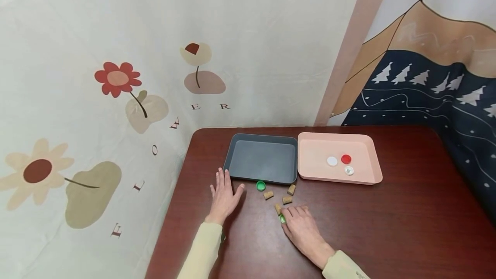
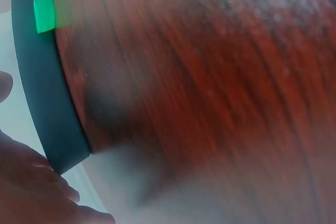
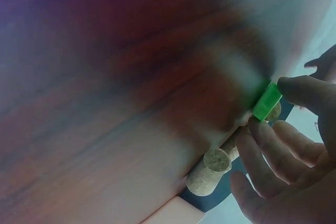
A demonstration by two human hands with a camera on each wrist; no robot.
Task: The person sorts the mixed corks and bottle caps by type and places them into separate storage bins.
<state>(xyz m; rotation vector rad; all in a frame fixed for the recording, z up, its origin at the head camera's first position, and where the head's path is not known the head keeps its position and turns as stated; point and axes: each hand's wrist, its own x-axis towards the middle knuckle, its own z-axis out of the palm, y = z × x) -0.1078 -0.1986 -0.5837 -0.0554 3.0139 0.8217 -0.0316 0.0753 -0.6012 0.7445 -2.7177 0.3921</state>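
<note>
My right hand point(image 1: 304, 230) pinches a green bottle cap point(image 1: 283, 219) between thumb and finger, low over the table; the right wrist view shows this cap point(image 3: 268, 102) on edge. Just beyond it lie several corks point(image 1: 287, 200). A second green cap point(image 1: 261, 186) sits by the front edge of the dark grey tray point(image 1: 263, 156), and the left wrist view shows that cap point(image 2: 44, 14) from the side. My left hand point(image 1: 224, 198) has its fingers spread at the tray's front left corner. Whether those fingertips press the rim, I cannot tell.
To the right of the grey tray stands a pink tray point(image 1: 325, 143) holding a white cap point(image 1: 332, 161), a red cap point(image 1: 346, 159) and a white cap with a marking point(image 1: 349, 170). The brown table point(image 1: 418, 201) meets printed cloth walls behind and at the left.
</note>
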